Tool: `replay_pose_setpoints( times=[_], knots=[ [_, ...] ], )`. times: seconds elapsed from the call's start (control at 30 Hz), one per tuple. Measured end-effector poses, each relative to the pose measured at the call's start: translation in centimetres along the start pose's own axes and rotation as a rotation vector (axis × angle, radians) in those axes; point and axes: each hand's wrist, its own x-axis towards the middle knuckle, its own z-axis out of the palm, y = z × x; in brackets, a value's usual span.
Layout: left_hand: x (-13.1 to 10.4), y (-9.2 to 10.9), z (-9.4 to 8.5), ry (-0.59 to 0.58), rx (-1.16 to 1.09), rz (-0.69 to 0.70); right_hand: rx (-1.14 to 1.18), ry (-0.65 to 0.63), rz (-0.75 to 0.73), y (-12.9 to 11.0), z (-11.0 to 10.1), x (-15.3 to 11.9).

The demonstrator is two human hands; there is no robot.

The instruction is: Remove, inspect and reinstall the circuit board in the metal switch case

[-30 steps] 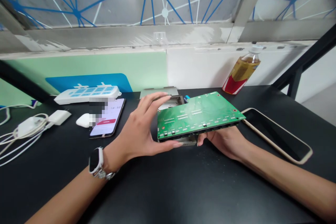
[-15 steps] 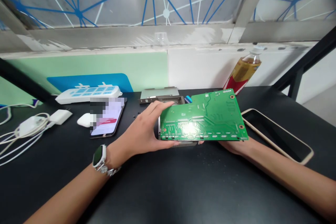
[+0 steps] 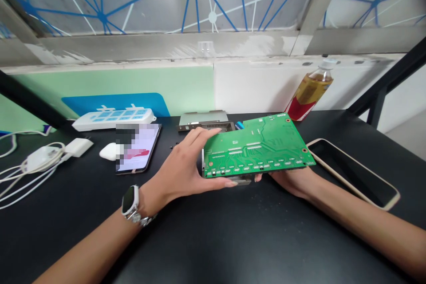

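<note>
A green circuit board (image 3: 253, 148) is held up over the black table, tilted, with its soldered side showing and a metal part under its near left edge. My left hand (image 3: 186, 166), with a watch on the wrist, grips the board's left end between thumb and fingers. Beneath the board's right part is my right hand (image 3: 293, 182), palm up and supporting it; most of its fingers are hidden by the board. Behind the board lies a metal casing (image 3: 203, 120), beside a small blue item (image 3: 239, 125).
Left on the table (image 3: 213, 248) are a lit phone (image 3: 141, 151), a white case (image 3: 109, 151), a charger (image 3: 78, 147) with cables and a power strip (image 3: 115, 118). A bottle (image 3: 308, 91) and a dark phone (image 3: 354, 173) are on the right.
The board's right side has tilted and turned slightly, its top right corner shifting left and its lower right edge rising. The view has moved a little.
</note>
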Motion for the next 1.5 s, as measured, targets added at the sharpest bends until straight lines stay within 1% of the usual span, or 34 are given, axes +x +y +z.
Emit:
replay_pose_setpoints(
  times=[0.1,0.2,0.3,0.37,0.47,0.53,0.63,0.7,0.73,0.8,0.83,0.87,0.9,0.93,0.97,1.03,1.1,1.13,1.17,1.2,1.23,1.33,1.4,1.5],
  knots=[
    [-0.1,0.0,0.1,0.002,-0.018,0.024,0.035,0.012,0.021,-0.2,0.2,-0.1],
    [-0.2,-0.5,0.0,0.001,-0.011,0.064,0.094,0.041,0.023,-0.5,0.5,-0.1],
    [-0.4,-0.9,-0.2,0.037,0.022,0.116,0.148,0.082,0.025,-0.5,0.7,-0.1],
    [-0.3,-0.9,-0.4,0.107,0.051,0.175,0.161,0.067,0.038,-0.4,0.7,-0.1],
    [0.0,-0.3,-0.3,0.252,0.042,0.246,0.177,-0.036,0.065,-0.3,0.5,-0.1],
    [0.2,0.3,-0.1,0.358,-0.017,0.236,0.205,-0.099,0.086,-0.5,0.7,-0.3],
    [0.5,0.9,0.2,0.49,-0.146,0.21,0.305,-0.117,0.163,-1.5,1.8,-1.0],
    [0.5,1.1,0.4,0.514,-0.22,0.225,0.418,-0.101,0.218,-2.2,2.8,-1.6],
    [0.4,1.2,0.6,0.485,-0.257,0.221,0.456,-0.108,0.246,-2.5,3.3,-2.0],
    [0.2,1.5,1.0,0.352,-0.343,0.16,0.51,-0.14,0.282,-2.9,4.1,-2.8],
    [0.0,1.8,1.3,0.272,-0.394,0.1,0.523,-0.162,0.292,-3.0,4.3,-3.1],
    [-0.2,2.1,1.6,0.22,-0.442,0.026,0.529,-0.191,0.297,-3.0,4.5,-3.3],
    [-0.3,2.5,1.9,0.201,-0.481,-0.059,0.528,-0.227,0.299,-3.0,4.5,-3.5],
    [-0.3,2.8,2.1,0.227,-0.501,-0.141,0.524,-0.264,0.303,-3.0,4.5,-3.7],
    [-0.3,3.1,2.3,0.282,-0.505,-0.206,0.517,-0.298,0.313,-2.9,4.4,-3.7],
    [0.1,3.5,2.2,0.451,-0.497,-0.306,0.49,-0.353,0.337,-2.7,4.3,-3.7],
    [0.6,3.5,1.8,0.62,-0.508,-0.371,0.443,-0.386,0.344,-2.6,4.1,-3.5],
    [0.9,3.3,1.5,0.675,-0.53,-0.411,0.406,-0.401,0.341,-2.5,4.1,-3.4],
    [1.1,2.9,1.1,0.688,-0.565,-0.45,0.358,-0.411,0.329,-2.4,4.0,-3.3],
    [1.2,2.4,0.8,0.657,-0.612,-0.497,0.302,-0.412,0.316,-2.4,3.9,-3.2],
    [1.3,1.9,0.5,0.592,-0.672,-0.552,0.241,-0.403,0.299,-2.3,3.8,-3.2],
    [1.1,0.0,0.2,0.347,-0.846,-0.707,0.024,-0.331,0.221,-2.4,3.5,-3.2],
    [0.8,-1.1,0.2,0.24,-0.889,-0.778,-0.157,-0.246,0.15,-2.8,3.4,-3.1],
    [0.5,-2.1,0.4,0.136,-0.885,-0.831,-0.546,-0.087,-0.035,-4.0,3.6,-2.3]
  ],
)
